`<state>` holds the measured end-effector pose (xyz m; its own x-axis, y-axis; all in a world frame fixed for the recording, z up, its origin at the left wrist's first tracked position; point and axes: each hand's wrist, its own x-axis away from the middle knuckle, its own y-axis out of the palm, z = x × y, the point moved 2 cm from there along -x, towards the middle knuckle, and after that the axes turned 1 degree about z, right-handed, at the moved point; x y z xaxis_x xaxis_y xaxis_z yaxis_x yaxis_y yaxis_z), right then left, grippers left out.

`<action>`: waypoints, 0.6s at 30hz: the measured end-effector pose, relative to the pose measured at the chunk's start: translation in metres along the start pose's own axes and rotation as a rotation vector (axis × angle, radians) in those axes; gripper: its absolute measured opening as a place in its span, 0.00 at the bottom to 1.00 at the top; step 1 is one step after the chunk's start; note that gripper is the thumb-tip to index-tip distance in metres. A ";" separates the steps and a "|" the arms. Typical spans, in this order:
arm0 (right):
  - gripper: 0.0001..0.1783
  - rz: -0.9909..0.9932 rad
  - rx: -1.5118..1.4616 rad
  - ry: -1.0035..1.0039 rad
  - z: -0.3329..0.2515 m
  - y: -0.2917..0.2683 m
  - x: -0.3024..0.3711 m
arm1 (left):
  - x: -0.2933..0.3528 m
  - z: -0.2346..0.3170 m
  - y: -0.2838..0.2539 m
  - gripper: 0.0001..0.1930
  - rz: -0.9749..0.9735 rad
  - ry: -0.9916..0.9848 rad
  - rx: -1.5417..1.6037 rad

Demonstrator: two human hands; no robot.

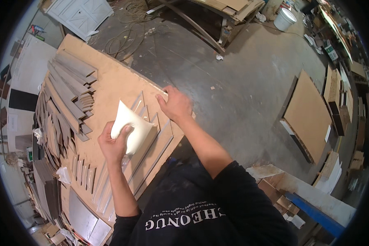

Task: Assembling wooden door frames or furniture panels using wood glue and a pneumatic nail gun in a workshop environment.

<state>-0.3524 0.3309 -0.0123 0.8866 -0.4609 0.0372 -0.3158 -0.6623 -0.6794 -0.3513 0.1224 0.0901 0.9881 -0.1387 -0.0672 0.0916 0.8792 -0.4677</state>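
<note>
Left hand (pixel 113 141) gripping plump white pouch (pixel 137 129), seemingly little used; right hand (pixel 176 105) curled at tabletop (pixel 110 80) edge, hold unclear; grey slats (pixel 65 96) heaped, apparently unworked.

Fairly even, moderate indoor light falls over the wooden surface (pixel 115 74), with the white bag (pixel 137 133) bright enough to lose detail and the black shirt (pixel 192 213) sinking toward darkness. Deep shadow gathers beneath the far workbench (pixel 219 11), while the grey floor (pixel 254 94) carries a faint sheen. Fisheye distortion bends straight edges near the black rim, where the left and right margins turn soft.
</note>
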 end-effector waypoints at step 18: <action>0.22 -0.031 -0.038 -0.001 0.000 0.001 0.000 | 0.021 0.000 -0.024 0.07 0.054 -0.016 -0.158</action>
<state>-0.3530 0.3307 -0.0129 0.8965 -0.4395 0.0568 -0.3012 -0.6982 -0.6494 -0.3324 0.0982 0.1000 0.9930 -0.0844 -0.0827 0.0186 0.8026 -0.5962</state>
